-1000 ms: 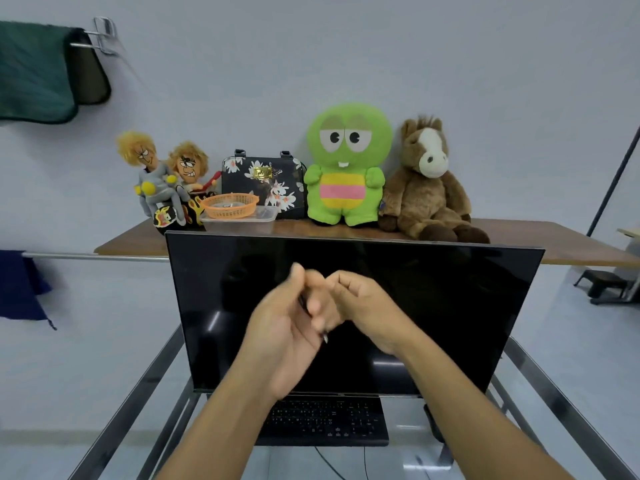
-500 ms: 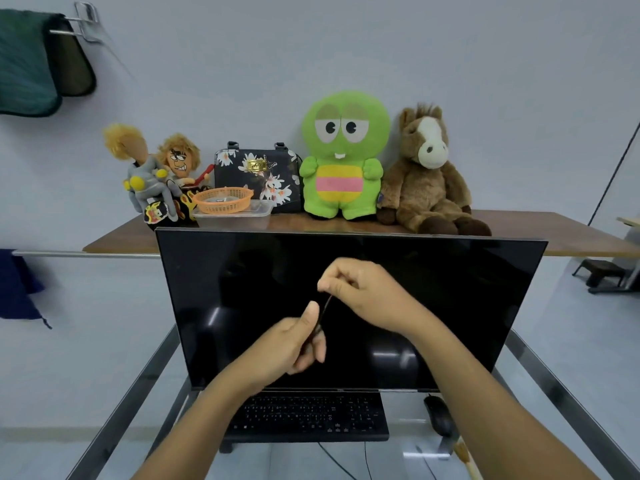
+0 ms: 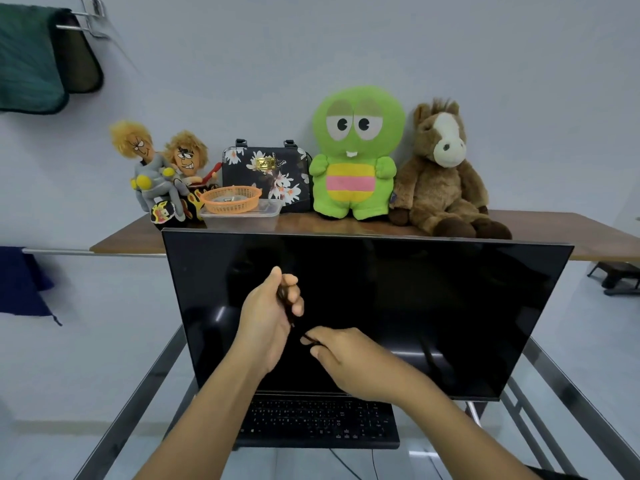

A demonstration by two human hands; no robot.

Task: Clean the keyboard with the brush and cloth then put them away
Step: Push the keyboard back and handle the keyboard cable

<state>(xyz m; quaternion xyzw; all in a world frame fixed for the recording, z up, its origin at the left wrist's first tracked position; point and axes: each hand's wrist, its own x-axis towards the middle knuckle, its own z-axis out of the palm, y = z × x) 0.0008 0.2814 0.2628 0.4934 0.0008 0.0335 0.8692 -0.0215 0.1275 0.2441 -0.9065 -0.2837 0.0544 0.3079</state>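
head view, hands raised before the dark monitor (image 3: 363, 306). your left hand (image 3: 268, 317) is curled around a thin dark object (image 3: 284, 303), pinched between thumb and fingers; too slender and too dark against the screen to identify, and it cannot be said whether it is the brush. your right hand (image 3: 349, 358) sits just below and to the right, thumb and forefinger closed on the lower end of what looks like the same thin object or a strand from it; which, you cannot tell. the keyboard (image 3: 317, 422) lies on the glass table (image 3: 540, 382) under the monitor's lower edge, partly hidden by your forearms, with neither hand touching it. no cloth for the task is visibly in hand; a green towel (image 3: 27, 60) hangs on a wall hook at upper left, well apart. judged stage: preparation, with cleaning of the keys not yet begun. the next move calls for lowering your hands to the keyboard and, if the held item is the brush, freeing one hand so that the bristles can be drawn along the key rows.
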